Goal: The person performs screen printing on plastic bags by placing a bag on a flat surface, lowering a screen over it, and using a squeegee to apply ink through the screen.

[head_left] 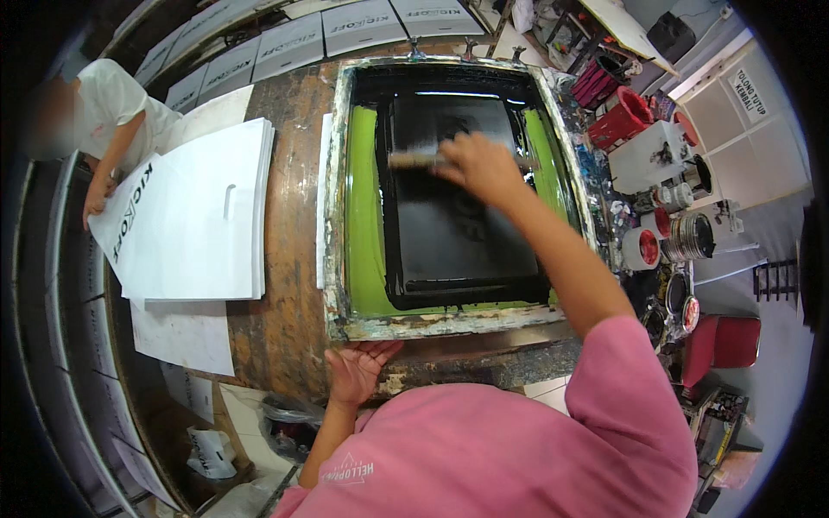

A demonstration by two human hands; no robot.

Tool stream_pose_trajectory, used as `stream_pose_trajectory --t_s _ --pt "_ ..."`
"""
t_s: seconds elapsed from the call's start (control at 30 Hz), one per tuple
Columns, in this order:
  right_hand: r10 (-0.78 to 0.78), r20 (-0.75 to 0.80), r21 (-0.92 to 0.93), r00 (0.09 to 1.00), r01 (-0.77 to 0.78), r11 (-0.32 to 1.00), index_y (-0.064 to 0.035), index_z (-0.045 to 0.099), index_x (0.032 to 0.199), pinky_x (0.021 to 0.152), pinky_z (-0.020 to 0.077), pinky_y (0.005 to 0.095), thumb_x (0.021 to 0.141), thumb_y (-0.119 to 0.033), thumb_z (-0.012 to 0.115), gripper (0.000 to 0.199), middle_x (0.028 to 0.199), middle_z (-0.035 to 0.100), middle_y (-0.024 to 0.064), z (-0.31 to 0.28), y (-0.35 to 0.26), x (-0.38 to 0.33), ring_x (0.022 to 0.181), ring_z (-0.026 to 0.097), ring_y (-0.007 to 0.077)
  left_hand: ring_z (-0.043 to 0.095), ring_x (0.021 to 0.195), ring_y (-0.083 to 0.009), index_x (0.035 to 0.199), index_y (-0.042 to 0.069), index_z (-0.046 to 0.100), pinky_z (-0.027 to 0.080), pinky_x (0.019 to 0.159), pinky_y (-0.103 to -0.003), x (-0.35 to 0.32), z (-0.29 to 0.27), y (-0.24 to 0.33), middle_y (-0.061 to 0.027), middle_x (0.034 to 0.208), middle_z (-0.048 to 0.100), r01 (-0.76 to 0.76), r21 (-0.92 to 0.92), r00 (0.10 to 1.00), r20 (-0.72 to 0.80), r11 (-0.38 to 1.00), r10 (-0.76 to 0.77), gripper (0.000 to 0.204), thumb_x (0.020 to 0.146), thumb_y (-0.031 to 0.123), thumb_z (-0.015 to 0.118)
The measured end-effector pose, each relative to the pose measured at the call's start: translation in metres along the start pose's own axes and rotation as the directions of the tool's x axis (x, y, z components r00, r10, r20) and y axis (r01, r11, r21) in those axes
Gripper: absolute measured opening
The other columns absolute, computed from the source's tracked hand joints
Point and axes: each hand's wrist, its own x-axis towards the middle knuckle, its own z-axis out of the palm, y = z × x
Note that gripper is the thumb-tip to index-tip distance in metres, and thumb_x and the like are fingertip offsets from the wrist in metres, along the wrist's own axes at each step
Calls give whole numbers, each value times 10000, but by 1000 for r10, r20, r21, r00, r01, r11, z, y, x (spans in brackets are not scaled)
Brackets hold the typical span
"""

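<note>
A screen-printing frame [449, 325] lies on the workbench before me, its green-edged mesh coated with wet black ink [449, 250]. My right hand [479, 168] is closed around the top of a squeegee [414, 161], which spans the mesh sideways in its far half. Dark lettering shows faintly through the ink. My left hand [358, 367] is palm up at the frame's near edge, fingers stretched out to the right just below the rim. Nothing shows in its palm; whether the fingertips touch the frame I cannot tell. Part of a white sheet [324, 207] sticks out left of the frame.
A stack of printed white sheets [203, 216] is on the bench's left, where another person's hand [99, 192] touches its corner. More printed sheets [294, 43] lie on racks behind. Paint cans [688, 235] and red buckets [622, 116] crowd the right. Clamps [469, 47] stand at the frame's far edge.
</note>
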Motion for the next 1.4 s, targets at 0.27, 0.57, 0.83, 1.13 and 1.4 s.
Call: stream_pose_trajectory --t_s 0.27,0.57,0.83,1.13,1.4 --pt "56 96 199 994 -74 977 -120 694 1116 718 566 429 853 -356 781 365 951 649 69 -76 -122 -156 915 638 295 563 1348 -408 1466 9 504 355 1212 -596 8 -7 -3 -212 1394 639 -11 -20 1000 15 1000 12 928 979 780 337" --pt "45 169 278 985 -91 956 -107 685 1072 729 570 425 873 -361 761 331 921 650 84 -77 -127 -164 918 639 304 515 1382 -412 1503 -94 348 356 1223 -561 7 16 10 -282 1463 522 93 -47 984 -146 995 -99 1110 923 853 375" --pt "15 25 132 1000 -19 991 -107 675 1210 739 570 439 826 -298 797 446 1010 610 76 -13 -64 -82 963 622 300 486 1411 -391 1534 -54 307 341 1226 -601 -3 5 5 -244 1500 488 87 39 992 -90 995 -83 1101 908 843 427" --pt "-1 -96 15 995 2 1000 -130 676 1070 773 582 480 940 -452 686 348 985 671 88 47 52 80 981 676 333 531 1383 -381 1486 -59 444 365 1198 -619 -13 -11 -2 -250 1487 539 64 -61 992 -109 996 -70 1074 906 845 421" --pt "-57 58 101 997 51 994 -137 709 1106 862 555 523 970 -578 585 478 1064 743 152 28 100 148 1018 705 383 481 1442 -380 1538 112 491 284 1210 -681 -9 -26 -4 -176 1551 516 23 -152 997 71 988 -12 1068 880 920 254"
